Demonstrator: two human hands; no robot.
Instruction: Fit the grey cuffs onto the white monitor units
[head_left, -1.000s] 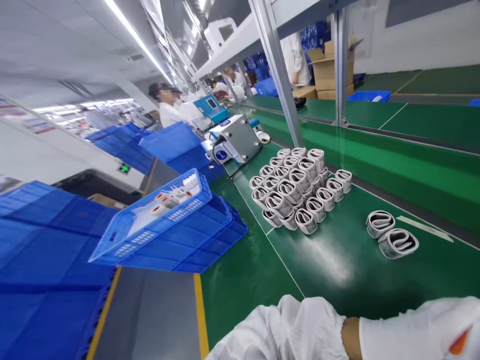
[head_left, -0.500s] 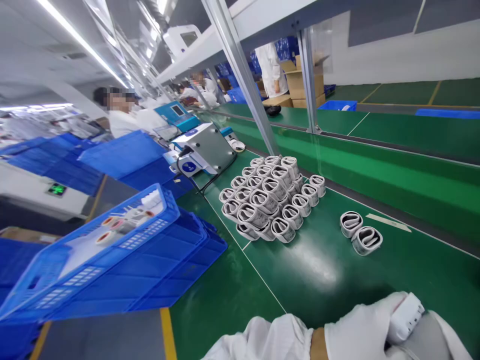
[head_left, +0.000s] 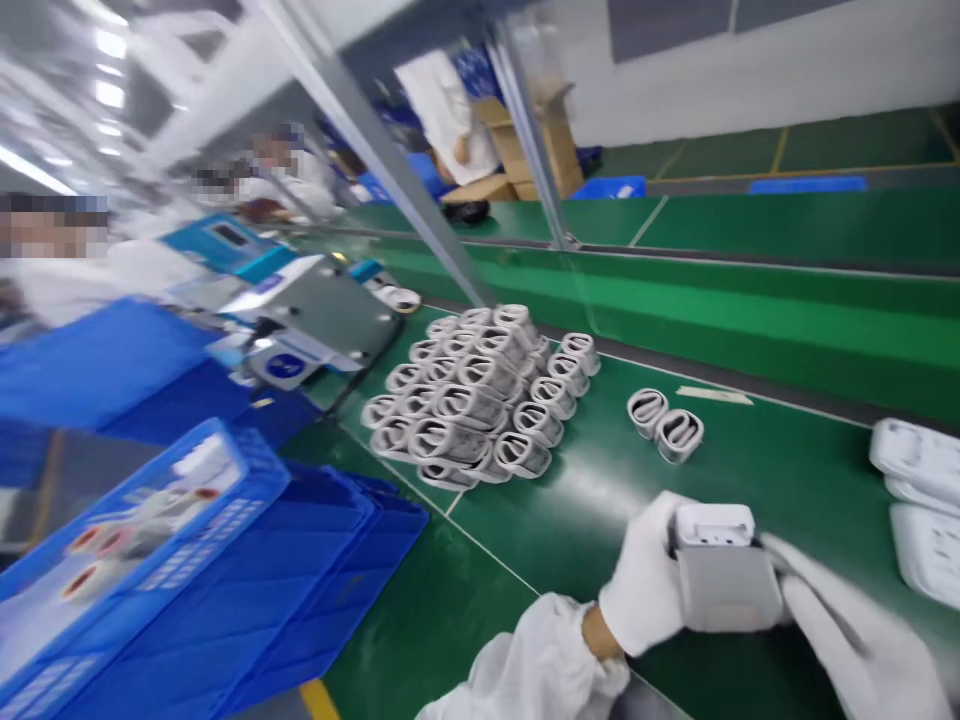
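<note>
My left hand (head_left: 649, 585), in a white glove, is closed round the left side of a white device (head_left: 714, 524) with a grey cuff (head_left: 729, 590) wrapped below it. At the cuff's right side is my right hand (head_left: 855, 620), also gloved and somewhat blurred; its fingers touch the cuff's edge. Beyond my hands, two rolled grey cuffs (head_left: 679, 435) lie side by side on the green work surface. A stacked pile of rolled cuffs (head_left: 465, 400) stands further left.
Blue crates (head_left: 247, 590) are at the left, the top one holding small parts. White devices (head_left: 930, 545) lie at the right edge. A metal post (head_left: 375, 150) rises behind the pile, near a boxy machine (head_left: 322, 305). People in white are further back.
The view has swung right. My left hand and the device with its cuff have come up into fuller view, and my right hand now shows beside them. White devices have appeared at the right.
</note>
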